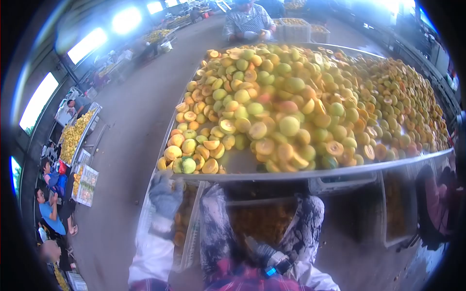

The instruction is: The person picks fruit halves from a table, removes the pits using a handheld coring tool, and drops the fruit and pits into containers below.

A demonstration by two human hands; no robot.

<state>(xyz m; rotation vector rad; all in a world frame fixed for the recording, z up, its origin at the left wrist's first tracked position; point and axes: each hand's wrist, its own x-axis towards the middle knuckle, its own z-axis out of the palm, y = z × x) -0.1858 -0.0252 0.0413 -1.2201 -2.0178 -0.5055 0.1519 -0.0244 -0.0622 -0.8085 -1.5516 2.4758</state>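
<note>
My left hand point(166, 196), in a grey glove, is at the front left corner of the metal-rimmed table point(272, 176), above a crate. Its fingers point towards the rim with the thumb apart, and no fruit shows in it. Nearest to it on the table are yellow peaches point(185, 165), many cut in half, some with the stone showing. Low over my lap, my right hand point(266, 253) wears a dark glove, with a lit watch point(271, 271) at the wrist. Its fingers look closed; shadow hides what they may hold.
A white crate point(190, 237) stands by my left leg, and a fruit-filled crate point(262, 220) lies under the table between my knees. Across the table is a co-worker point(249, 22). Other people sit by fruit tables point(77, 133) on the left; a person's sleeve point(437, 199) shows at right.
</note>
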